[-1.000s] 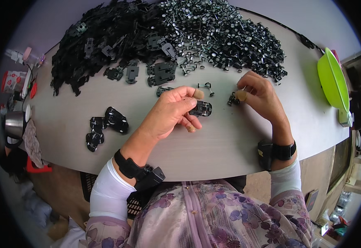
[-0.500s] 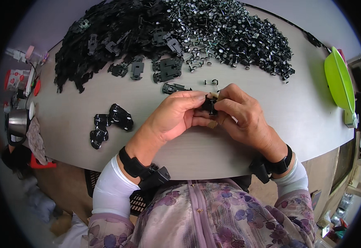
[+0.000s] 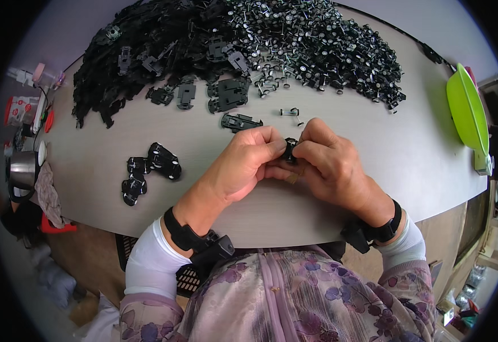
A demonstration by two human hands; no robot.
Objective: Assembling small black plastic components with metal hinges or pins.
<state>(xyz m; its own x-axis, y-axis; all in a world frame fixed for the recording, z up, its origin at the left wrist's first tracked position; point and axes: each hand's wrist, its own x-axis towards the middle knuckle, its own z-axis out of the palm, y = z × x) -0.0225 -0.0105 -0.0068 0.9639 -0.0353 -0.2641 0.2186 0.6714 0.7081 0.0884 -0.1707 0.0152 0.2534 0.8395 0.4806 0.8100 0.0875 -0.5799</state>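
Note:
Above the near middle of the table, my left hand (image 3: 238,162) and my right hand (image 3: 335,165) meet at a small black toy car chassis (image 3: 290,149). Both pinch it between thumb and fingers, one from each side. Fingers cover most of it, so I cannot make out how its wheels sit. Just beyond my left fingers lies a loose black car chassis (image 3: 241,122). Past my fingertips are a wheel axle (image 3: 289,112) with a wheel at each end and another thin axle. To the left, several black chassis fitted with wheels (image 3: 164,162) lie close together.
A big heap of black chassis (image 3: 146,57) fills the far left of the grey table (image 3: 408,159), touching a heap of wheel axles (image 3: 323,51) at the far right. A green basin (image 3: 468,108) leans at the right edge. A metal kettle (image 3: 23,171) stands far left.
The chassis in my fingers has turned, and my right fingers have closed in nearer its edge. A pale bit seen beside my right fingertips is out of sight. The table things stay put.

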